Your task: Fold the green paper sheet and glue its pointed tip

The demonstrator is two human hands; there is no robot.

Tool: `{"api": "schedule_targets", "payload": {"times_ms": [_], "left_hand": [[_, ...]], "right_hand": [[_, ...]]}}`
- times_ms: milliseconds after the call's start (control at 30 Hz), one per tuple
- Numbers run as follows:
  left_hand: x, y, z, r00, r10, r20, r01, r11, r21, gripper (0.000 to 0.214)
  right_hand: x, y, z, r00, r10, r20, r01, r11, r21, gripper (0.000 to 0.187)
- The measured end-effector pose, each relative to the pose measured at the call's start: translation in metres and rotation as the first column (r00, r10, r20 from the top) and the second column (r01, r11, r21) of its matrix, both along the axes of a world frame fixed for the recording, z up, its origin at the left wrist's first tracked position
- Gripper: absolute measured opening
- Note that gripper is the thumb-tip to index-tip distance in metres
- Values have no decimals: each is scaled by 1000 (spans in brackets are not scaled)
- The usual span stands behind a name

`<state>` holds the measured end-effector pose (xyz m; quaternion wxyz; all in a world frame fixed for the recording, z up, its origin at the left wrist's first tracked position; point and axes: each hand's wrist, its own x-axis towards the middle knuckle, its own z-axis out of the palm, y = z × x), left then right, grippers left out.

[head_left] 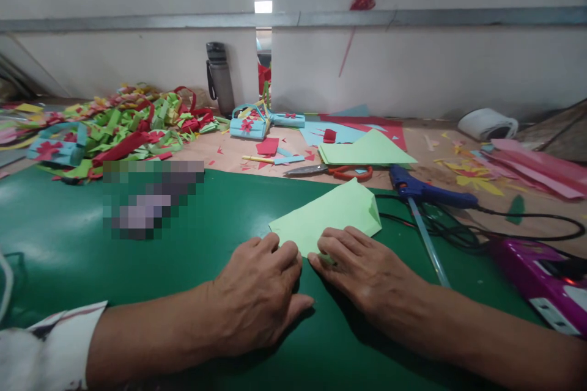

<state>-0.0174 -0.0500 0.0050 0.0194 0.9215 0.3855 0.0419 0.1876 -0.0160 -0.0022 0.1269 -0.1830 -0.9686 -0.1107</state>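
The left hand [261, 287] and right hand [367, 269], at lower centre, angle inward, knuckles raised, fingers curled at the near edge of folded pale green paper [330, 214], mid-frame; I cannot tell whether either pinches it. Beneath spreads a green mat [220, 214]. At upper left of centre, a lidded grey bottle [224, 82], contents hidden, stands before white panels [413, 67].

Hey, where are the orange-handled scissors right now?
In the head view, the orange-handled scissors lie slightly right of centre, beyond the folded light green paper and in front of the light green sheets, with the blue glue gun to their right.
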Motion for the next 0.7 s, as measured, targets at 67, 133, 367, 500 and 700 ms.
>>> {"api": "schedule_targets", "payload": {"times_ms": [67, 133, 367, 500, 700], "left_hand": [[0, 0, 0, 1000, 2, -5, -2, 1000, 17, 34], [0, 0, -1, 1000, 2, -12, -2, 999, 34, 35], [0, 0, 1, 1000, 9, -17, -9, 1000, 15, 34], [-2, 1, 0, 1000, 5, 16, -5, 1000, 0, 34], [-5, 1, -4, 999, -7, 40, 7, 1000, 1, 33]], "right_hand": [[4, -2, 1, 1000, 0, -6, 0, 1000, 0, 21], [8, -4, 1, 1000, 5, -7, -5, 1000, -14, 23], [17, -7, 0, 1000, -8, -25, 7, 999, -41, 27], [24, -11, 0, 999, -26, -38, 24, 998, -58, 29], [28, -12, 9, 998, -23, -66, 21, 999, -33, 31]]}}
